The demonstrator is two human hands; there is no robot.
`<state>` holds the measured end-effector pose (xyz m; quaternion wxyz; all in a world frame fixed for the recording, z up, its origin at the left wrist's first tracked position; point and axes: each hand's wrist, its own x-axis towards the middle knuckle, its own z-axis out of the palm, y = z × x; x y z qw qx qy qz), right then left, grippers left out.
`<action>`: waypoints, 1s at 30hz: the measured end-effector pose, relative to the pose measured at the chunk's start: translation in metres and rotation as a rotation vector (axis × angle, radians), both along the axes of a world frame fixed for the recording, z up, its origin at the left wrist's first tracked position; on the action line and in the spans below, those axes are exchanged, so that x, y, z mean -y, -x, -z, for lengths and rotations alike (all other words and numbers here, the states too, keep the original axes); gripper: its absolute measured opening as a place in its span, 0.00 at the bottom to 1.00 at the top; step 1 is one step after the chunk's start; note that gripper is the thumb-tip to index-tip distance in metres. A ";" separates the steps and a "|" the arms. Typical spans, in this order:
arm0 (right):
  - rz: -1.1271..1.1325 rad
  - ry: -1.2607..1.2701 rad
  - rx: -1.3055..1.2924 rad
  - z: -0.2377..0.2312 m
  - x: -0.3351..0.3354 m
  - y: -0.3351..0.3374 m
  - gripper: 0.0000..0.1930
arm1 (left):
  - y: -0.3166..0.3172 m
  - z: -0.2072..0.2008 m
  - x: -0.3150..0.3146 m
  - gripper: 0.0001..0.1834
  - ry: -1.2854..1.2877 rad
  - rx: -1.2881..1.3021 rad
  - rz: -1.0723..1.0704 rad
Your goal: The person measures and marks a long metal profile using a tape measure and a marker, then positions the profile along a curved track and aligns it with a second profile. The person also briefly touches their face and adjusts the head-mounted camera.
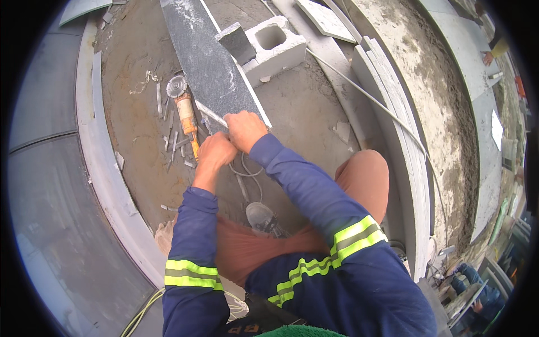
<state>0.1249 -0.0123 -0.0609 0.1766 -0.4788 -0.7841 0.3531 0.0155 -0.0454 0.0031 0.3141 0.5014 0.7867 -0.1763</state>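
We judge the step in hand to be the handling of a pale strip (pixel 210 114) at the near end of the dark slab (pixel 208 56), our landmark here. To our eye, the next move calls for a firm hold on so thin a piece, and for care around the cutting disc close by.

From the left, a bent pale curb (pixel 110 163) runs well apart from the slab. Between the two, narrow offcuts (pixel 172 135) lie scattered on the ground. Nearer the slab, just left of it, we see an orange angle grinder (pixel 186 115), its disc pointing away from us.

Our left hand (pixel 218 149) is curled closed at the slab's near left corner, up against the other hand; we cannot tell what, if anything, its hidden fingers hold. Our right hand (pixel 246 130), over the slab's near end, is closed around one end of the strip, whose free end points left past the slab's edge.

Right of the slab, just beside it, sits a hollow concrete block (pixel 276 51), with a small dark tile (pixel 236 42) leaning on it and reaching over the slab's edge. Farther right of the slab stand long grey boards (pixel 393 151), on edge.
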 end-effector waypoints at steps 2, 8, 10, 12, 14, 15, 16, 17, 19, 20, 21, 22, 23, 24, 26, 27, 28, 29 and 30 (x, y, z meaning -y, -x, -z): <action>0.000 0.010 -0.019 0.004 -0.003 0.000 0.06 | -0.005 -0.004 -0.003 0.29 -0.003 -0.014 -0.007; -0.026 0.032 -0.035 0.003 -0.003 -0.007 0.07 | -0.012 0.004 0.001 0.24 -0.042 -0.100 0.022; -0.004 0.027 -0.052 0.004 0.000 -0.006 0.06 | -0.013 0.008 0.004 0.24 -0.050 -0.127 0.010; 0.016 0.038 -0.064 0.005 0.002 -0.007 0.06 | -0.014 0.010 0.006 0.24 -0.057 -0.138 -0.023; 0.030 0.025 -0.099 0.010 0.001 -0.009 0.06 | -0.021 0.007 0.003 0.24 -0.052 -0.142 -0.012; 0.032 0.018 -0.115 0.011 0.001 -0.011 0.06 | -0.025 0.005 0.002 0.23 -0.049 -0.143 -0.012; 0.038 0.031 -0.134 0.013 0.001 -0.013 0.06 | -0.030 0.002 0.001 0.23 -0.054 -0.154 -0.003; 0.041 0.043 -0.151 0.016 0.000 -0.015 0.06 | -0.034 0.000 -0.001 0.23 -0.059 -0.163 0.004; 0.032 0.051 -0.164 0.016 0.000 -0.016 0.07 | -0.035 -0.001 0.000 0.23 -0.068 -0.183 0.014; 0.024 0.048 -0.157 0.018 0.000 -0.016 0.07 | -0.033 0.002 0.000 0.24 -0.069 -0.189 0.021; 0.005 0.046 -0.147 0.019 0.001 -0.015 0.07 | -0.030 0.005 0.003 0.24 -0.069 -0.194 0.017; -0.003 0.084 -0.131 0.016 0.000 -0.014 0.07 | -0.028 0.004 0.003 0.24 -0.052 -0.214 0.033; -0.015 0.124 -0.112 0.014 -0.004 -0.013 0.07 | -0.025 0.004 0.001 0.24 -0.032 -0.232 0.045; -0.041 0.138 -0.101 0.008 -0.008 -0.017 0.08 | -0.025 0.007 -0.001 0.23 -0.044 -0.221 0.046; -0.042 0.090 -0.165 0.018 -0.016 -0.018 0.05 | -0.017 0.007 -0.006 0.26 -0.061 -0.190 0.035; -0.047 0.134 -0.161 0.020 -0.019 -0.020 0.08 | -0.019 0.003 -0.009 0.25 -0.037 -0.185 0.012; -0.058 0.167 -0.143 0.017 -0.021 -0.022 0.10 | -0.019 0.001 -0.011 0.26 -0.019 -0.176 -0.007; -0.070 0.152 -0.134 0.028 -0.029 -0.027 0.13 | -0.022 0.001 -0.017 0.27 0.004 -0.144 -0.018; -0.103 0.160 -0.145 0.034 -0.035 -0.035 0.14 | -0.027 0.000 -0.021 0.28 0.017 -0.113 -0.029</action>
